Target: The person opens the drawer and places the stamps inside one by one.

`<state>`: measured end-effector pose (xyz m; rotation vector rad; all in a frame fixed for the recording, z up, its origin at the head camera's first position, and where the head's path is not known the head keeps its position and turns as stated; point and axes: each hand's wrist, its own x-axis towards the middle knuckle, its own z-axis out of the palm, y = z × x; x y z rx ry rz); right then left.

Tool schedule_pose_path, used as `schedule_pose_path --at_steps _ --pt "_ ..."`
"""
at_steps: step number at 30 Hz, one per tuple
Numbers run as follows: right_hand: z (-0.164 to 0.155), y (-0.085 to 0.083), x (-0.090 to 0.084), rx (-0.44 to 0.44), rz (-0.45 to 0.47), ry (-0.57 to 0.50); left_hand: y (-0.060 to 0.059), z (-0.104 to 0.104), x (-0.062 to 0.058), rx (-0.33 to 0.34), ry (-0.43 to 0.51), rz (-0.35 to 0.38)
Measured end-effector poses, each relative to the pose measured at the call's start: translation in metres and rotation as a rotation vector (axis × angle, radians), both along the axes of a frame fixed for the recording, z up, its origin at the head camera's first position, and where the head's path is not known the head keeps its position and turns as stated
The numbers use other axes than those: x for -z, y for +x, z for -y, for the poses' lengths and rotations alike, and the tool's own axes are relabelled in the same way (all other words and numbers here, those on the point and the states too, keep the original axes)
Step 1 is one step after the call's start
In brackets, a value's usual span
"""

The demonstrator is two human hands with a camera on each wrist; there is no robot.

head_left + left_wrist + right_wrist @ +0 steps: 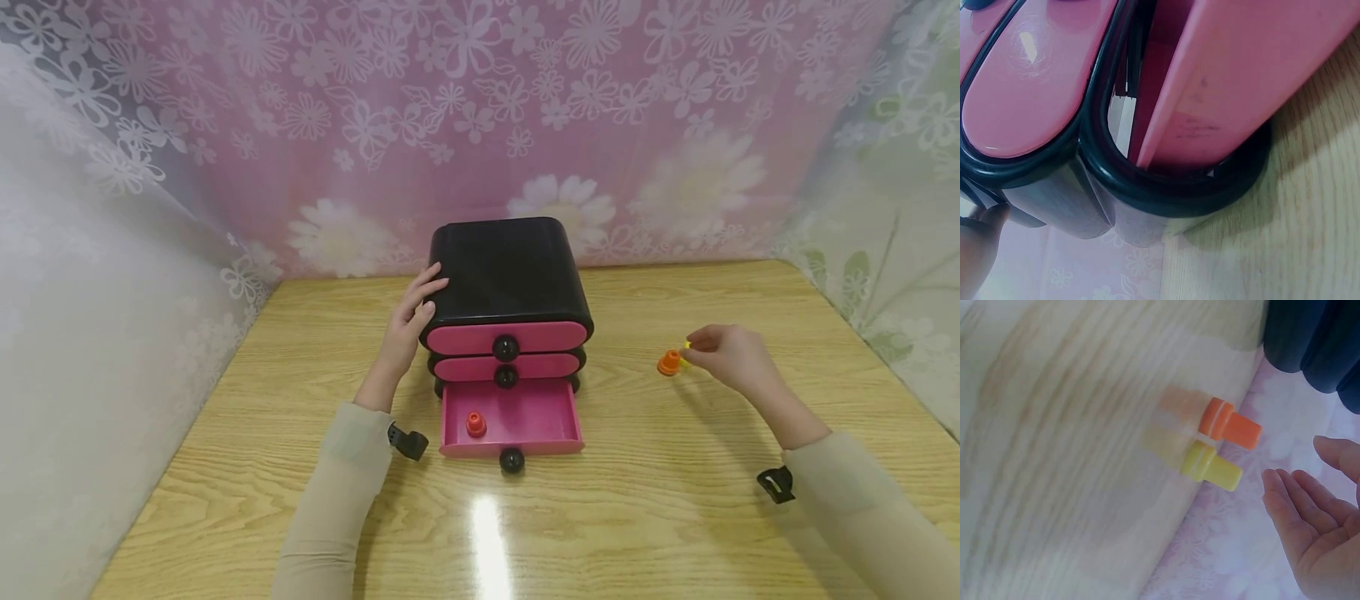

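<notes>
A black cabinet [506, 267] with three pink drawers stands mid-table. Its bottom drawer [525, 412] is pulled out, with a red-orange peg [476, 424] standing inside. My left hand [408, 321] rests with straight fingers against the cabinet's left side; a fingertip [979, 244] touches the black shell [1166, 194] there. On the table to the right stand an orange peg [669, 362] and a yellow peg [686, 348]. My right hand [723, 354] hovers just beside them. In the right wrist view its fingers [1297, 506] are relaxed and apart from the orange peg [1229, 425] and yellow peg [1210, 465].
The wooden table [675, 500] is ringed by flowered curtains [480, 125] at the back and both sides. The two upper drawers [506, 337] are closed, each with a black knob. The open drawer's knob [512, 460] points toward me.
</notes>
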<state>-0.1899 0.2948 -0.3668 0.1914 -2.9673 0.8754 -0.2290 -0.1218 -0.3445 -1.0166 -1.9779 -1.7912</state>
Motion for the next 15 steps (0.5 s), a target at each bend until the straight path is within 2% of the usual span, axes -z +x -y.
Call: schedule_pose_path --at_steps 8,15 --pt "-0.002 -0.008 0.01 -0.022 0.022 0.009 -0.001 0.0 0.0 0.001 0.011 0.002" --pt "-0.001 -0.014 0.016 -0.033 0.08 0.056 -0.001 0.0 0.001 -0.008 0.004 0.009"
